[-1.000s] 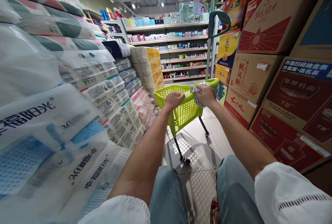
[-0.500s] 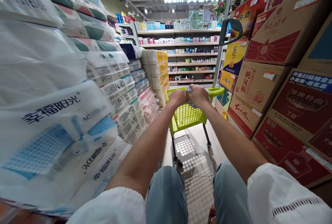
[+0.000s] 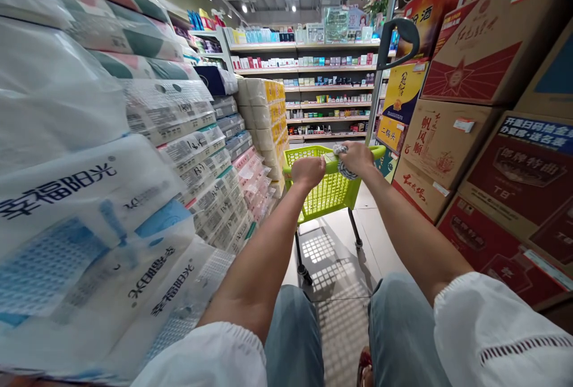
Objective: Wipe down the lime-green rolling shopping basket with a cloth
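Observation:
A lime-green shopping cart stands on the floor straight ahead of me, tilted slightly in my view. My left hand is closed in a fist around the left part of its handle. Farther right along the same bar, my right hand is wrapped over it. A grey-and-white patterned cloth band is bunched against the fingers of my right hand; whether it is held or looped there I cannot tell. A gap separates my hands, with the handle showing between them.
Plastic-wrapped tissue packs are piled close on the left. Stacked liquor cartons line the right. Shelves of small boxes stand across the back. A dark grey handle juts from a metal-framed door at right.
My hands, close together before, are now farther apart on the handle: the right one has slid rightward with the cloth band. The tissue packs have shifted left in my view.

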`<state>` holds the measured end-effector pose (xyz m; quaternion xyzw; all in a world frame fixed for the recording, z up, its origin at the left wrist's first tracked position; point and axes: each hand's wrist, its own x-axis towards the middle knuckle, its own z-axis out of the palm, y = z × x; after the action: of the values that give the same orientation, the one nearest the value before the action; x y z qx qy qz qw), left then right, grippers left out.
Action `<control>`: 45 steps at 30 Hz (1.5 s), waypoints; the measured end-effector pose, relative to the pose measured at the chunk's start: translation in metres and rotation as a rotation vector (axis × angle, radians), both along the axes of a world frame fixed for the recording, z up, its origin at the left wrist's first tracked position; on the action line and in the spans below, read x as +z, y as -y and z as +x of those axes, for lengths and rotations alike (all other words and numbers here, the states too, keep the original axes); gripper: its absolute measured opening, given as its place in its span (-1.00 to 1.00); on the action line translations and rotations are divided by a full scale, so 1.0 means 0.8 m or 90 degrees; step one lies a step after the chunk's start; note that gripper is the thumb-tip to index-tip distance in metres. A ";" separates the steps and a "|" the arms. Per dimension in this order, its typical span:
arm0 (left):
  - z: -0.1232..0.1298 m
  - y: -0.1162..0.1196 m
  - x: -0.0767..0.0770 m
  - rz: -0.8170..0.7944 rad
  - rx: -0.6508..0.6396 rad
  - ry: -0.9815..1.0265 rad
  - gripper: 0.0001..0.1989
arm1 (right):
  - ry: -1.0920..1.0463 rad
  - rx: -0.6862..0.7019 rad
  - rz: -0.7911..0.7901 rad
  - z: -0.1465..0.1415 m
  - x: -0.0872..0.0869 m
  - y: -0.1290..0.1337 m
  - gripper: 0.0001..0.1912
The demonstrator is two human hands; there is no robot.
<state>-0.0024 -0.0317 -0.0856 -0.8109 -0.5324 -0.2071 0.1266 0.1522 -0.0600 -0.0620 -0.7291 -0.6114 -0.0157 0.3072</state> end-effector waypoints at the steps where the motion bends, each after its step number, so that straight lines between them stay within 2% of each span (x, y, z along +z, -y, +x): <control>1: -0.001 -0.001 0.000 0.003 -0.001 -0.006 -0.29 | 0.022 0.034 0.010 -0.012 -0.002 0.001 -0.63; 4: -0.008 -0.005 0.001 0.011 0.001 -0.033 -0.39 | 0.102 0.103 0.071 -0.042 -0.007 0.004 -0.66; 6: -0.016 -0.006 0.002 0.018 -0.005 -0.041 -0.37 | 0.114 0.112 0.078 -0.044 -0.006 0.005 -0.66; 8: -0.024 -0.006 0.003 0.023 -0.015 -0.039 -0.30 | 0.085 0.097 0.046 -0.029 -0.001 0.005 -0.64; 11: -0.031 -0.006 0.005 0.017 -0.014 -0.030 -0.27 | 0.014 0.025 0.006 0.003 0.005 0.004 -0.62; 13: -0.032 -0.006 0.004 0.014 -0.012 -0.026 -0.27 | -0.010 -0.022 0.003 0.011 0.006 0.005 -0.63; 15: -0.031 -0.007 0.003 0.016 -0.013 -0.021 -0.28 | -0.005 -0.031 0.000 0.000 0.004 0.006 -0.64; 20: -0.028 -0.010 0.002 0.022 -0.009 -0.039 -0.43 | 0.114 0.057 0.031 -0.068 0.003 0.014 -0.70; 22: -0.030 -0.010 0.002 0.023 -0.004 -0.045 -0.46 | 0.147 0.071 0.038 -0.075 0.006 0.016 -0.71; 24: -0.033 -0.008 0.002 0.025 -0.007 -0.039 -0.42 | 0.133 0.058 0.013 -0.063 0.009 0.017 -0.69; 27: -0.034 -0.005 0.001 0.026 -0.019 -0.021 -0.35 | 0.070 -0.006 -0.025 -0.025 0.011 0.017 -0.65; 29: -0.032 -0.004 0.001 0.024 -0.028 -0.013 -0.34 | 0.041 -0.050 -0.020 -0.006 0.010 0.017 -0.66; 31: -0.028 -0.004 0.000 0.021 -0.030 -0.008 -0.33 | 0.041 -0.081 -0.007 -0.004 0.007 0.018 -0.68; 33: -0.023 -0.004 -0.001 0.025 -0.026 -0.007 -0.33 | 0.057 -0.072 -0.007 -0.018 0.006 0.020 -0.68; 36: -0.020 -0.006 -0.001 0.043 -0.024 -0.016 -0.36 | 0.101 0.010 0.005 -0.048 0.007 0.021 -0.69; 38: -0.021 -0.007 0.000 0.042 -0.030 -0.022 -0.36 | 0.119 0.044 0.019 -0.055 0.009 0.021 -0.69; 40: -0.025 -0.008 0.002 0.030 -0.037 -0.022 -0.33 | 0.103 0.036 0.004 -0.046 0.011 0.021 -0.69; 45: -0.041 -0.013 0.003 0.025 -0.040 -0.016 -0.28 | -0.001 -0.036 -0.010 0.007 0.011 0.027 -0.65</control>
<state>-0.0354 -0.0210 -0.0833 -0.8272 -0.5009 -0.2111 0.1423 0.1576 -0.0815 -0.0532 -0.7484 -0.5903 -0.0190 0.3018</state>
